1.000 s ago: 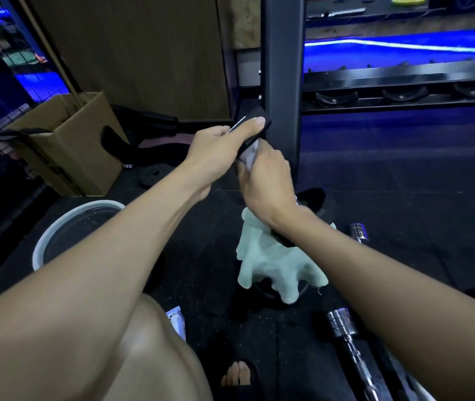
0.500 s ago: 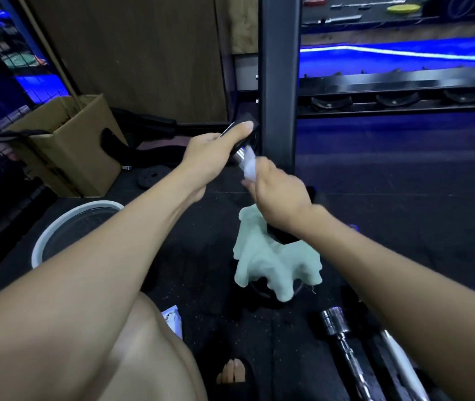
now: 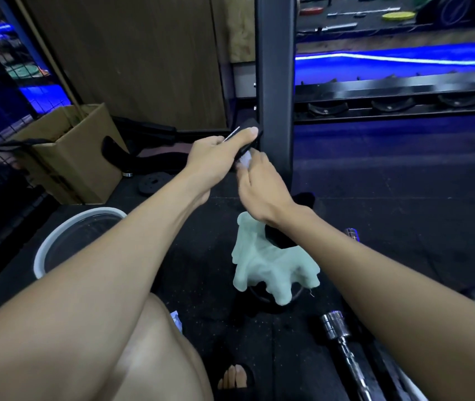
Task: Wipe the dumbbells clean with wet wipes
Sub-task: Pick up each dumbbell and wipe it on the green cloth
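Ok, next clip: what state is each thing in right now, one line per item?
Left hand: grips the dumbbell's black end.
Right hand: presses a white wipe to the dumbbell.
Dumbbell: held off the floor.
Pale green cloth: crumpled on the floor.
Basin: upright, on the floor.
Cardboard box: open-topped.
Chrome bar: lying on the floor.

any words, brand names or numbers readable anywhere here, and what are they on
None can be read.
Cardboard box: no print visible on its faces.
Small packet beside the knee: some marking, too small and blurred to read.
Dumbbell in the hands: no readable number or brand.
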